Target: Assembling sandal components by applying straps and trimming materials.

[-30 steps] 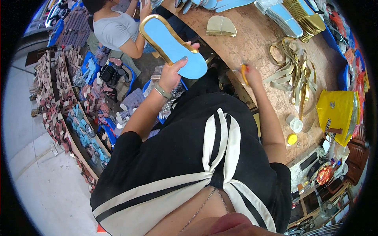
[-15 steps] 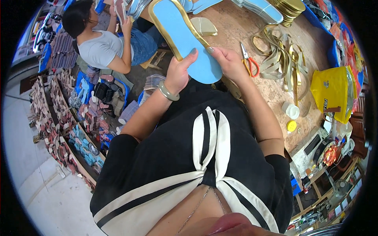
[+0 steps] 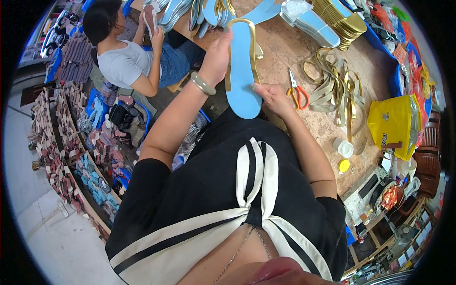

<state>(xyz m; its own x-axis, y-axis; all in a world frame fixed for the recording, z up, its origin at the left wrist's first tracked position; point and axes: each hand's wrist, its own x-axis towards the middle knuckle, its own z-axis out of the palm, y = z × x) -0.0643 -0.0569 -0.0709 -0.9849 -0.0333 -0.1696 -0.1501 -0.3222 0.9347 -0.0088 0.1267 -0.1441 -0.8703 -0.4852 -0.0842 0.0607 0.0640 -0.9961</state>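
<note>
A light blue shoe insole with a gold strip along its rim [image 3: 241, 71] is held over the near edge of the brown worktable [image 3: 294, 52]. My left hand [image 3: 216, 57] grips its left side near the middle; a pale bangle sits on that wrist. My right hand [image 3: 270, 95] pinches the insole's lower right edge. Red-handled scissors [image 3: 297, 92] lie on the table just right of my right hand. Loose gold straps [image 3: 335, 88] are heaped further right.
More blue insoles [image 3: 209, 12] and a gold-edged stack [image 3: 339, 19] lie at the table's far side. A yellow bag [image 3: 394, 126] and a small white jar [image 3: 343, 148] stand right. Another person in a grey shirt [image 3: 126, 61] sits left, beside shelves of shoe parts [image 3: 71, 142].
The insole has swung from a slant to nearly upright in view, moving further over the table. My right hand has come onto its lower edge. The view has tilted toward the table.
</note>
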